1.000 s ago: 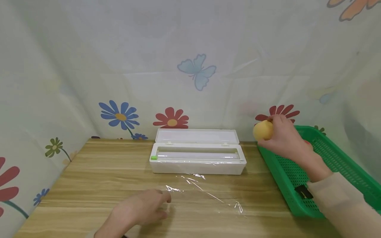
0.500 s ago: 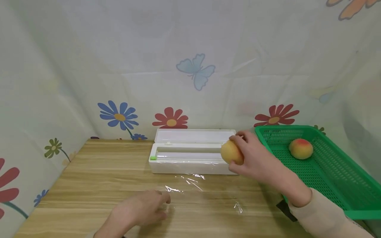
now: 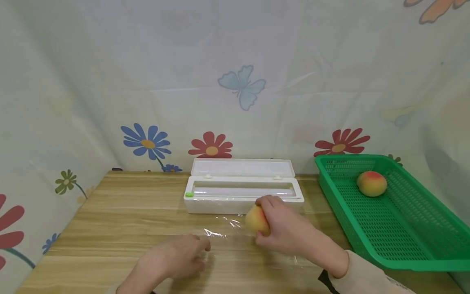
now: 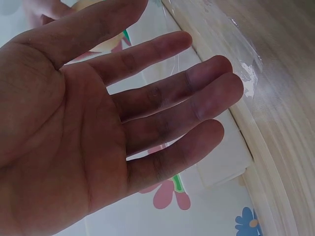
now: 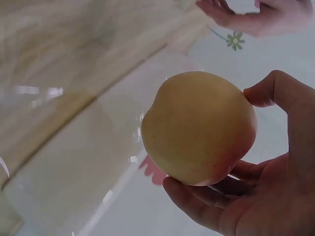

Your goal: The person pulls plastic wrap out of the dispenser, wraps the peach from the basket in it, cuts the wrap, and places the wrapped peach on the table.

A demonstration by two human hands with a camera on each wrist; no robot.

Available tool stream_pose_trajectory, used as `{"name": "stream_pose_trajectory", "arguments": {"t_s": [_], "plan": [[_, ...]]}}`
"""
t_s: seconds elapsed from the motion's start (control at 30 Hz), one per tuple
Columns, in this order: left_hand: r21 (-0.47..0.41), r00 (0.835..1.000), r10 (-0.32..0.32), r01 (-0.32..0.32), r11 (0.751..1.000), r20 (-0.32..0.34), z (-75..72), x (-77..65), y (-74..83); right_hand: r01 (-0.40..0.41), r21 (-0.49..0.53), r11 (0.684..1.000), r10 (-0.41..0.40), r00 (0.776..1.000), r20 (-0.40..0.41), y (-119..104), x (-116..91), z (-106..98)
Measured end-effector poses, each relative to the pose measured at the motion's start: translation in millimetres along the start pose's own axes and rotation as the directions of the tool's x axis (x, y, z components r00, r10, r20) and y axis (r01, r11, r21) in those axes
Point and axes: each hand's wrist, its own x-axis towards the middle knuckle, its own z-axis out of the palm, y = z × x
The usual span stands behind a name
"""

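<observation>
My right hand [image 3: 284, 228] grips a yellow peach [image 3: 257, 221] with a red blush, thumb on one side and fingers on the other, as the right wrist view shows. The peach [image 5: 199, 129] is over a sheet of clear plastic wrap [image 3: 229, 228] spread on the wooden table. That wrap runs out from a white cling film dispenser [image 3: 244, 206], whose lid stands up at the back. To the left, my left hand [image 3: 180, 255] is near the wrap's left side. Its fingers [image 4: 162, 98] are loosely extended, and the palm holds nothing.
A green plastic basket [image 3: 339, 216] stands at the right with another peach [image 3: 372, 183] inside. On the dispenser's left end sits a small green slider [image 3: 189, 194]. A flower-printed curtain [image 3: 165, 94] hangs behind and around the wooden table [image 3: 121, 212].
My right hand has carried the peach from above the basket leftward and down, past the dispenser, to over the wrap. The left hand has stayed in place.
</observation>
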Motion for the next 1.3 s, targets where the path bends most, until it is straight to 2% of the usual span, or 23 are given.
{"name": "stream_pose_trajectory", "arguments": {"t_s": [0.2,0.33,0.53,0.77,0.9,1.1,1.2,1.3], "plan": [[0.012,1.0,0.009,-0.009,1.0,-0.006,1.3,1.2,-3.4,0.04,0.008,0.999,-0.041,0.998,0.056,-13.2,0.0,26.8],[0.018,1.0,0.019,-0.018,1.0,-0.007,1.7,2.0,-3.5,0.012,0.021,1.0,-0.013,0.995,0.095,-17.9,-1.5,37.3],[0.041,1.0,0.019,-0.018,0.999,-0.008,3.7,3.4,-1.5,0.028,0.018,0.999,-0.029,0.996,0.087,-18.3,-3.1,46.9],[0.11,0.999,0.02,-0.017,0.994,-0.027,8.3,7.0,0.0,0.069,0.052,0.996,-0.071,0.996,0.048,-12.9,-6.9,53.0],[0.142,0.999,0.032,-0.026,0.99,-0.04,11.1,12.2,2.7,0.076,0.074,0.994,-0.08,0.995,0.056,-9.1,-10.4,56.6],[0.126,0.999,0.032,-0.027,0.992,-0.037,9.0,21.4,9.7,0.062,0.1,0.993,-0.072,0.992,0.102,-4.0,-13.3,58.1],[0.141,0.997,0.055,-0.046,0.989,-0.055,7.7,26.5,11.8,0.046,0.125,0.991,-0.061,0.991,0.122,-3.8,-12.7,56.1],[0.158,0.995,0.074,-0.062,0.985,-0.071,6.5,30.8,14.8,-0.002,0.138,0.99,-0.015,0.992,0.124,-4.6,-13.2,53.0]]}}
